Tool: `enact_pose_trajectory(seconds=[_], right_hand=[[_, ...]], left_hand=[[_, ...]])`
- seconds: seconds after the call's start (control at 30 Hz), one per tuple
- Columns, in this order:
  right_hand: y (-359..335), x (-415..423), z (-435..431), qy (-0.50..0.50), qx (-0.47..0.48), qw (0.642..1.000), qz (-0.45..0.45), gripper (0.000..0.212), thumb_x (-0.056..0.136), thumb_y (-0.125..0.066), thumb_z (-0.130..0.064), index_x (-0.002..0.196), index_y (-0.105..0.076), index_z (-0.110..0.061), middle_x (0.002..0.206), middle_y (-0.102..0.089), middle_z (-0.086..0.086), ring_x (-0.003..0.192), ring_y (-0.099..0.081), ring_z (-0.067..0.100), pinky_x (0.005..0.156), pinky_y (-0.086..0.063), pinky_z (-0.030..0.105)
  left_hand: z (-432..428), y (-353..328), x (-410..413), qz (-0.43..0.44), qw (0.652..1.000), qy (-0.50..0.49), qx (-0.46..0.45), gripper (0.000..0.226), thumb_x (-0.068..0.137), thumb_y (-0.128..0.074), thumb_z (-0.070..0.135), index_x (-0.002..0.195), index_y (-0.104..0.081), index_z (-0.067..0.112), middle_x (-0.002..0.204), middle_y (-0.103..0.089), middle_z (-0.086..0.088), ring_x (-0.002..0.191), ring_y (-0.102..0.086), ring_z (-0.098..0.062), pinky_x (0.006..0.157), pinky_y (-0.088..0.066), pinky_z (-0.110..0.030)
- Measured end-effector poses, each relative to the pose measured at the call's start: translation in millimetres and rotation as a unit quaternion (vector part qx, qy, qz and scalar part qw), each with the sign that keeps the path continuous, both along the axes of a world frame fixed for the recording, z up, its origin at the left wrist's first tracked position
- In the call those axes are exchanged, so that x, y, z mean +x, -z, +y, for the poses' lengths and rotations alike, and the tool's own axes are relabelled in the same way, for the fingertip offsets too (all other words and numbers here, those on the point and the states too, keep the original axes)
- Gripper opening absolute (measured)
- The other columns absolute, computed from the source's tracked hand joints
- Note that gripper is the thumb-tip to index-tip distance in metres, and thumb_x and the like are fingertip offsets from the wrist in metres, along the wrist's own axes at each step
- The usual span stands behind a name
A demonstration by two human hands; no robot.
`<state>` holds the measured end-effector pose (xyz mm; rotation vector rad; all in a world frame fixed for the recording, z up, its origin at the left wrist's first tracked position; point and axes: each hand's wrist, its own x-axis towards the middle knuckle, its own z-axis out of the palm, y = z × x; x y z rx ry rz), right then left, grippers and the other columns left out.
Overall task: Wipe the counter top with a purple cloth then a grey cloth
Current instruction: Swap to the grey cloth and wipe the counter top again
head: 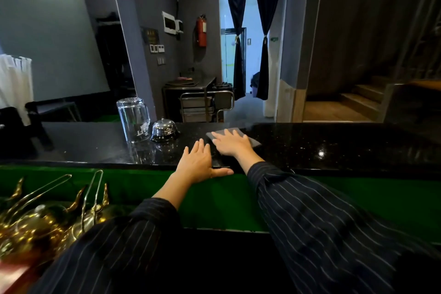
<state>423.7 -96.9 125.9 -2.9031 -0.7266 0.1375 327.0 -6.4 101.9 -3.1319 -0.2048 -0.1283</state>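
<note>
Head view: the right hand [230,143] lies flat, fingers spread, pressing the grey cloth [235,137] onto the counter top [334,145], right of the bell [164,129]. The left hand [198,162] rests open at the counter's near edge. Judgement: keep the palm flat and overlap the strokes.

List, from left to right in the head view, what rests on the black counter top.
Upturned glass jug → silver call bell → left hand → right hand, pressed flat on the grey cloth.
</note>
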Motion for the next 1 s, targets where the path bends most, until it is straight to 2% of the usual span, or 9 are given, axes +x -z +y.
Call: enact_pose_trajectory(seconds=[0.17, 0.3, 0.47, 0.57, 0.63, 0.77, 0.87, 0.93, 1.0], right_hand=[[6, -25, -8, -0.049, 0.016, 0.999, 0.004, 0.052, 0.102, -0.02, -0.042, 0.154, -0.011, -0.038, 0.165, -0.006, 0.002, 0.151, -0.004, 0.028, 0.119, -0.006, 0.057], [10, -27, -54, -0.047, -0.002, 0.999, -0.022, 0.055, 0.1, -0.025, -0.033, 0.153, -0.013, -0.036, 0.164, -0.011, 0.002, 0.15, -0.011, 0.029, 0.116, -0.014, 0.057], [7, 4, -126, 0.142, -0.002, 0.99, -0.021, 0.055, 0.1, -0.022, -0.035, 0.154, -0.011, -0.036, 0.164, -0.009, 0.005, 0.149, -0.008, 0.034, 0.117, -0.011, 0.056], [7, 9, -114, 0.269, -0.016, 0.963, -0.032, 0.058, 0.099, -0.029, -0.04, 0.154, -0.015, -0.031, 0.162, -0.011, 0.014, 0.147, -0.009, 0.04, 0.117, -0.01, 0.059], [5, 3, -87, 0.298, -0.02, 0.954, -0.032, 0.062, 0.097, -0.036, -0.042, 0.154, -0.017, -0.028, 0.161, -0.011, 0.02, 0.146, -0.01, 0.043, 0.116, -0.01, 0.06], [5, -31, -20, 0.145, 0.005, 0.988, -0.057, 0.056, 0.096, -0.036, -0.039, 0.15, -0.026, -0.028, 0.159, -0.019, 0.018, 0.144, -0.016, 0.042, 0.114, -0.014, 0.061], [9, -63, -2, 0.021, -0.012, 0.999, -0.037, 0.064, 0.095, -0.042, -0.039, 0.154, -0.016, -0.034, 0.162, -0.013, 0.012, 0.148, -0.009, 0.039, 0.113, -0.01, 0.063], [9, -70, -23, -0.002, -0.014, 0.999, -0.043, 0.063, 0.096, -0.041, -0.039, 0.153, -0.015, -0.035, 0.162, -0.013, 0.009, 0.148, -0.01, 0.036, 0.114, -0.012, 0.062], [9, -71, -63, 0.026, 0.001, 0.997, -0.074, 0.055, 0.098, -0.033, -0.037, 0.151, -0.021, -0.035, 0.16, -0.02, 0.008, 0.146, -0.017, 0.035, 0.113, -0.017, 0.061]], left_hand=[[1, 2, 0, -0.005, 1.0, -0.003, 0.005, 0.119, 0.069, -0.039, 0.083, 0.15, -0.005, 0.003, 0.158, -0.004, -0.021, 0.148, -0.002, -0.031, 0.119, -0.008, -0.051], [0, 2, -2, -0.003, 1.0, -0.013, 0.013, 0.126, 0.065, -0.033, 0.087, 0.149, -0.005, -0.002, 0.158, -0.003, -0.024, 0.147, -0.003, -0.032, 0.119, -0.009, -0.05], [-2, 1, -6, -0.007, 1.0, -0.007, 0.009, 0.136, 0.052, -0.019, 0.091, 0.148, -0.001, -0.003, 0.157, 0.0, -0.025, 0.147, -0.001, -0.033, 0.12, -0.008, -0.05], [0, 3, -3, -0.008, 1.0, -0.001, 0.002, 0.135, 0.053, -0.02, 0.091, 0.149, 0.001, -0.002, 0.158, 0.002, -0.022, 0.148, 0.0, -0.031, 0.12, -0.009, -0.049], [1, 5, -2, -0.008, 1.0, 0.004, 0.0, 0.132, 0.057, -0.024, 0.09, 0.149, 0.001, 0.0, 0.159, 0.002, -0.02, 0.148, 0.0, -0.029, 0.12, -0.009, -0.048], [1, 5, -1, -0.035, 0.999, 0.016, -0.019, 0.123, 0.07, -0.044, 0.08, 0.149, 0.006, 0.001, 0.159, 0.004, -0.017, 0.148, 0.0, -0.027, 0.119, -0.01, -0.048], [3, 4, -3, -0.059, 0.997, 0.028, -0.048, 0.119, 0.077, -0.06, 0.061, 0.147, 0.016, 0.002, 0.159, 0.011, -0.016, 0.148, 0.005, -0.027, 0.119, -0.012, -0.05], [2, 3, -6, -0.073, 0.994, 0.026, -0.072, 0.124, 0.074, -0.063, 0.061, 0.146, 0.021, 0.004, 0.159, 0.012, -0.015, 0.148, 0.006, -0.026, 0.118, -0.012, -0.051], [1, 1, -8, -0.071, 0.993, 0.029, -0.087, 0.13, 0.068, -0.058, 0.073, 0.147, 0.021, 0.007, 0.159, 0.011, -0.013, 0.148, 0.005, -0.025, 0.118, -0.011, -0.051]])
